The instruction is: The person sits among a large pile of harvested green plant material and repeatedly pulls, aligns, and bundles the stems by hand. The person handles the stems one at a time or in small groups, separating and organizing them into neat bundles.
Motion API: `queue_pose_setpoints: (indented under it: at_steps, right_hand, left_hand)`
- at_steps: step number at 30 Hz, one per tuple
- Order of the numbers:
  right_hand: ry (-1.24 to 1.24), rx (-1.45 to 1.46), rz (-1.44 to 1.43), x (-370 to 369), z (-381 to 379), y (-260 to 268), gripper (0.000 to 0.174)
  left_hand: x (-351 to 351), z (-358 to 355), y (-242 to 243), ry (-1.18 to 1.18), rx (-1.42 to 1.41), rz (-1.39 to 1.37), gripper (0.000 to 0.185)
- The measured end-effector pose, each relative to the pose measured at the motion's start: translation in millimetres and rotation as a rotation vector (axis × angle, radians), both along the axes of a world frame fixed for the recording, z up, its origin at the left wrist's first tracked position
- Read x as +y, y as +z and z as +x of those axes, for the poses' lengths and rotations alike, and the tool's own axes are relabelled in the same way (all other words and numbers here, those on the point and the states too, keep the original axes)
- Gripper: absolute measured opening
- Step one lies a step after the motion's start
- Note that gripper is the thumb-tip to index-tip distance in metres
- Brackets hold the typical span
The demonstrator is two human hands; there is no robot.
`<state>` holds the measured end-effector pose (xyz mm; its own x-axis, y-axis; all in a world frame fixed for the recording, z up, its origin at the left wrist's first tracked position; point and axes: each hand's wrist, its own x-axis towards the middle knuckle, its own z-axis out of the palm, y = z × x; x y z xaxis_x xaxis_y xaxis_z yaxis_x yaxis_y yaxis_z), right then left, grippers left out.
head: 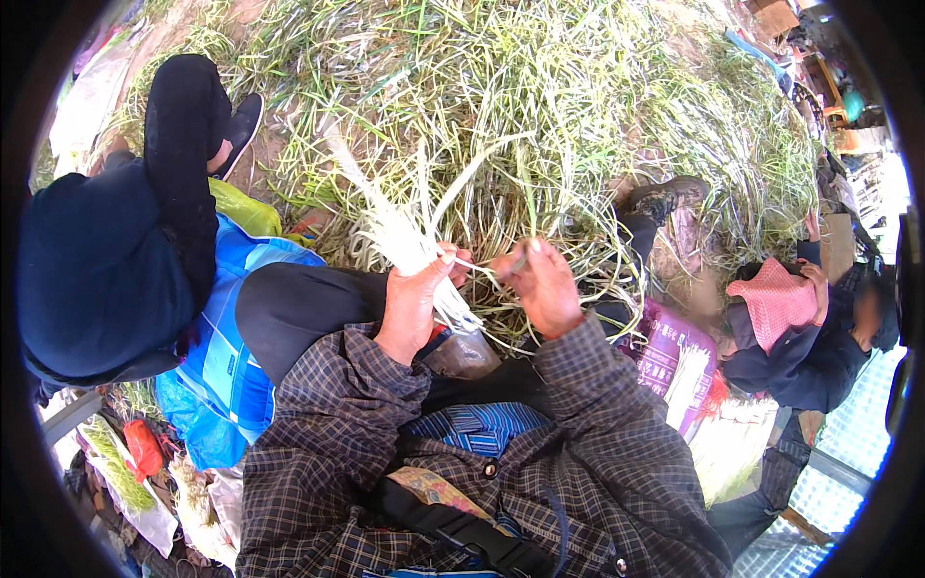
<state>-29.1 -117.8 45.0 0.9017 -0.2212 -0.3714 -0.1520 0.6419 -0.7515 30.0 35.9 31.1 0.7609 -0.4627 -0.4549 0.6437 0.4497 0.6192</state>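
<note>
My left hand (415, 303) is closed around a bunch of pale, slender plant stalks (405, 238), whose cut-looking ends stick out below the fist. Just to its right, my right hand (543, 285) has its fingers bent together, blurred, at a thin pale strand that runs over from the bunch. A long green leaf rises behind those fingers. Both hands are above my lap, over a heap of loose green and whitish leaves (506, 166). What exactly lies between the right fingertips is blurred.
One person in dark clothes (108, 274) sits close at my left, by a blue checked bag (235, 325). Another person (809, 361) sits at the right, near a purple printed sack (668, 347) and bundled pale stalks (733, 441). A red plastic bag (143, 448) lies lower left.
</note>
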Motion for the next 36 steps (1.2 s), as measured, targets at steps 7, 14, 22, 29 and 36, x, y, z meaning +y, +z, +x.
queue_pose_setpoints:
  at_steps: [7, 14, 22, 29, 36]
  right_hand:
    - [0.59, 0.386, -1.033, -79.2, -99.4, -11.0, 0.027]
    - [0.644, 0.508, -1.645, -116.7, -151.8, -2.7, 0.026]
    - [0.295, -0.115, -1.57, -10.5, -41.4, 0.9, 0.029]
    - [0.158, -0.209, -1.365, 3.3, -26.3, -3.5, 0.01]
    - [-0.291, 0.002, -0.355, -30.4, -59.9, -13.4, 0.009]
  left_hand:
    - [4.1, 12.1, -3.0, 0.109, 0.01, -0.043, 0.014]
    - [9.5, 14.4, 0.3, 0.16, 0.04, -0.04, 0.013]
    - [5.7, 3.9, 3.9, 0.077, 0.019, -0.055, 0.012]
    - [9.2, 0.8, -3.1, 0.119, 0.014, -0.069, 0.011]
    - [5.9, -5.1, -7.6, 0.215, 0.096, -0.093, 0.01]
